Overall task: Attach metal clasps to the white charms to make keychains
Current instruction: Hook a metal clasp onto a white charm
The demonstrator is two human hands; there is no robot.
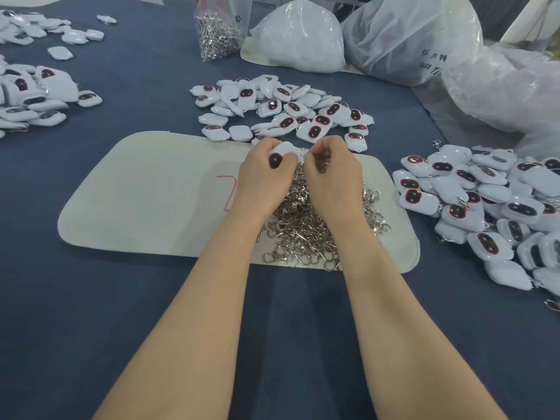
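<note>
My left hand [263, 177] grips a white charm [281, 154] with a dark oval window, held above the pale mat [151, 201]. My right hand [333, 171] pinches a metal clasp [306, 153] right at the charm's edge, so the two hands meet. Whether the clasp is hooked into the charm is hidden by my fingers. A heap of loose metal clasps [303, 228] lies on the mat under my wrists. A pile of white charms [285, 110] sits just beyond the mat.
A heap of charms with clasps [491, 207] lies on the right. More charms [33, 98] spread at the far left. A clear bag of clasps [218, 31] and large plastic bags [409, 37] stand at the back on the blue table [91, 298].
</note>
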